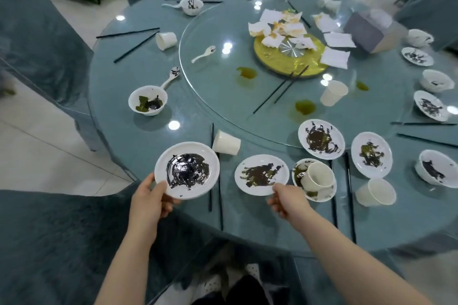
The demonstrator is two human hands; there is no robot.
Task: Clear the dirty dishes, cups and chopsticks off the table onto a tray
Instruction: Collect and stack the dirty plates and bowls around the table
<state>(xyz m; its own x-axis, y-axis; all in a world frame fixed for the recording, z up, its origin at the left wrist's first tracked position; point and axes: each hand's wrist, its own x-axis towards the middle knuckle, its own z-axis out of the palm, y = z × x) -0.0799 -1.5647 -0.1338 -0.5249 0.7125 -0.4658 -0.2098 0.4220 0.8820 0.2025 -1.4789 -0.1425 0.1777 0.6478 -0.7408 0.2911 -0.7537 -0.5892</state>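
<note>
My left hand (148,202) gripped one smeared plate (187,170) by its rim while my right hand (287,202) pinched another plate's (261,174) edge, both probably stiff, breakable, and greasy.

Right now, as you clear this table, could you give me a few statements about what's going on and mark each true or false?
1. The left hand grips a dirty plate by its rim. True.
2. The right hand carries a paper cup. False: it touches the near edge of a second plate and holds no cup.
3. A paper cup lies tipped inside a bowl beside that plate. True.
4. The glass turntable is wiped clean. False: it has greenish spills and crumpled napkins on it.
5. A cup lies on its side just beyond the held plate. True.
</note>
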